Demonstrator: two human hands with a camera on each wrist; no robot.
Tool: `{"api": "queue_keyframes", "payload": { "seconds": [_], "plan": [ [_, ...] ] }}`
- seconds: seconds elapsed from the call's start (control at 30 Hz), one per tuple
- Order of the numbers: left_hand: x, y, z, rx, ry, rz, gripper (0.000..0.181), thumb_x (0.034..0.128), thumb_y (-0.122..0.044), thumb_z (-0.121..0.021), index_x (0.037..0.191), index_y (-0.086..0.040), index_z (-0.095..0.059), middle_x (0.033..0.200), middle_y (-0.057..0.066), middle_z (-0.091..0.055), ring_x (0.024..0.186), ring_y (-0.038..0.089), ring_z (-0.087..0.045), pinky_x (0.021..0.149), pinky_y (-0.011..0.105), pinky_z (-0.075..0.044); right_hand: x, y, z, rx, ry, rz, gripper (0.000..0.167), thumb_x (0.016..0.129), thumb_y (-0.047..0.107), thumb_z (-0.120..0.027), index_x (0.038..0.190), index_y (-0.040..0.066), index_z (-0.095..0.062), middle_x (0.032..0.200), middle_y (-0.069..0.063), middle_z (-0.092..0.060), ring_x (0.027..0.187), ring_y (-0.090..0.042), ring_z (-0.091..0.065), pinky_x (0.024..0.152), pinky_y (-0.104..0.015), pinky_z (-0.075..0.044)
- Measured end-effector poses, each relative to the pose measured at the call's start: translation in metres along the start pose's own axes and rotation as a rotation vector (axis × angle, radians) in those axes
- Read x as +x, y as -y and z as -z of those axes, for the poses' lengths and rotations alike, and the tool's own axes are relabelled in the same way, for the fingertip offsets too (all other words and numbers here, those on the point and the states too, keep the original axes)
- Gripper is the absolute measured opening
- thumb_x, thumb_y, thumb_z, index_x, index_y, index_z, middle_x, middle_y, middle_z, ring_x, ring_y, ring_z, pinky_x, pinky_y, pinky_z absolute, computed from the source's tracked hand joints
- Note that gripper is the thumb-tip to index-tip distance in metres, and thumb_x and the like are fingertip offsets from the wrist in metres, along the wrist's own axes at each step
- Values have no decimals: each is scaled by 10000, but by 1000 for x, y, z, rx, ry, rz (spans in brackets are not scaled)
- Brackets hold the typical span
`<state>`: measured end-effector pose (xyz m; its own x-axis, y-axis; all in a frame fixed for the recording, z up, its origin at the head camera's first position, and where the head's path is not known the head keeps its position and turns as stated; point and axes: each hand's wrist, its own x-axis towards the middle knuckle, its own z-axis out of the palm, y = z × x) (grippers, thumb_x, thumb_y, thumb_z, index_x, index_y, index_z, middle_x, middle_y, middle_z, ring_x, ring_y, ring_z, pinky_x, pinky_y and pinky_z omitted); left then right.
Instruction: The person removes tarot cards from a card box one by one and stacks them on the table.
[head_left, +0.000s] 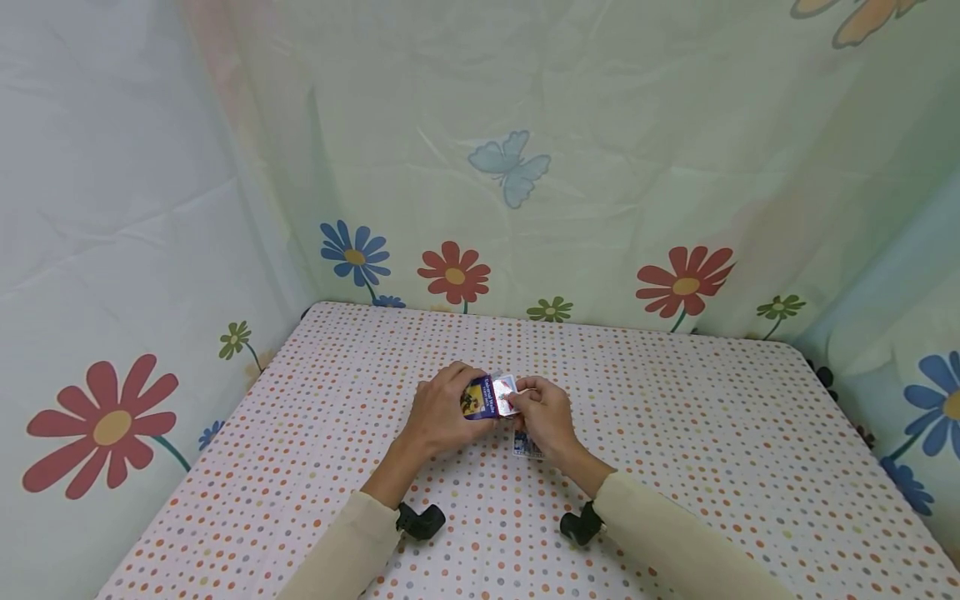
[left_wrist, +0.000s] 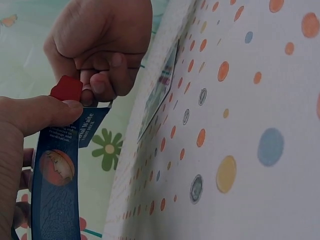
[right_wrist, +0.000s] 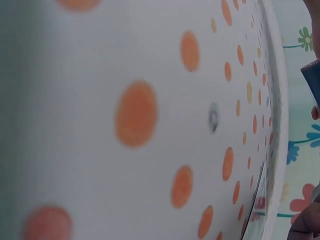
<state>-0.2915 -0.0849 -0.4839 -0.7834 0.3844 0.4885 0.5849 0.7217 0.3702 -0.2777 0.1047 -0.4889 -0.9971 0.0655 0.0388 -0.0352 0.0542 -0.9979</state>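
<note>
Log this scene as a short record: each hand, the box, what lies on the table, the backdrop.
Left hand: grips the Universal Waite tarot deck box
Right hand: pinches a glossy white-and-red piece at the box's end
Box detail: dark blue side with a round face picture; red tab by the left thumb
On table: printed card, flat, partly hidden under the right hand
Surface: polka-dot tablecloth
Backdrop: pale curtain with flowers and butterflies
</note>
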Motion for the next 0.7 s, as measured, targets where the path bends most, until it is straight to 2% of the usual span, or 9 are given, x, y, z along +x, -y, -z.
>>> {"api": "queue_keyframes", "payload": {
  "seconds": [0.17, 0.37, 0.7],
  "plan": [
    [0, 0, 0, 0, 2, -3, 674, 726, -491, -858, 1282, -175, -648, 1195, 5, -629, 950, 154, -604, 798, 432, -485, 0, -1, 2, -26, -15, 10, 148, 936, -4, -616, 1080, -39, -611, 657, -105, -599, 499, -185, -529, 498, -286, -479],
    [0, 0, -1, 0, 5, 1, 687, 717, -474, -876, 1289, -170, -646, 1195, 14, -627, 954, 171, -606, 803, 449, -483, 0, -2, 4, -37, -32, 10, 138, 951, -1, -597, 1082, -33, -624, 692, -180, -609, 508, -227, -543, 487, -273, -450],
    [0, -1, 0, -23, -1, 14, 685, 711, -447, -894, 1290, -171, -653, 1217, 25, -633, 975, 187, -613, 821, 474, -478, 1, -2, 10, -73, -70, 21, 175, 967, 24, -578, 1127, -31, -622, 727, -144, -612, 525, -205, -541, 459, -238, -406]
  ]
}}
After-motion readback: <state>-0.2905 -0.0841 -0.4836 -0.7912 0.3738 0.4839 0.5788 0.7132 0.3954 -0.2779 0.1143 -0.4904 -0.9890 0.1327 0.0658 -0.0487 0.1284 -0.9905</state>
